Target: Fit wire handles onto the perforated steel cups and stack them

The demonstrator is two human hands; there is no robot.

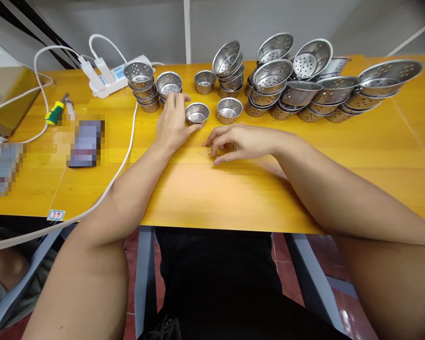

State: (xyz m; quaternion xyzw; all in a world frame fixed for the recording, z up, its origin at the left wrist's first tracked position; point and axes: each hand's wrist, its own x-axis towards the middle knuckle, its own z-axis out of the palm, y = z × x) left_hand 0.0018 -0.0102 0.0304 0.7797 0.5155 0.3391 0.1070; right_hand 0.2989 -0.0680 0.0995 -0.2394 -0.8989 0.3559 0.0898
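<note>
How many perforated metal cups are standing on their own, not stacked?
3: a perforated metal cup at the back, another by the left hand, and a third farther right, before a leaning stack. Others may be hidden.

From my console I count two bare hands, a left (173, 119) and a right (241, 140). Near twelve o'clock stand three single metal cups (229, 113), and just past them one leaning stack (230, 78). Two more stacks (141, 85) are at eleven. At two o'clock I make the front row four stacks; those behind overlap too much to number. Thin wires (203, 153) show by the right hand, how many I cannot tell. Toward ten I get one power strip (118, 73), two white plugs (104, 72) and one green-and-yellow tool (55, 113); between eight and nine, one number sticker (55, 215).
</note>
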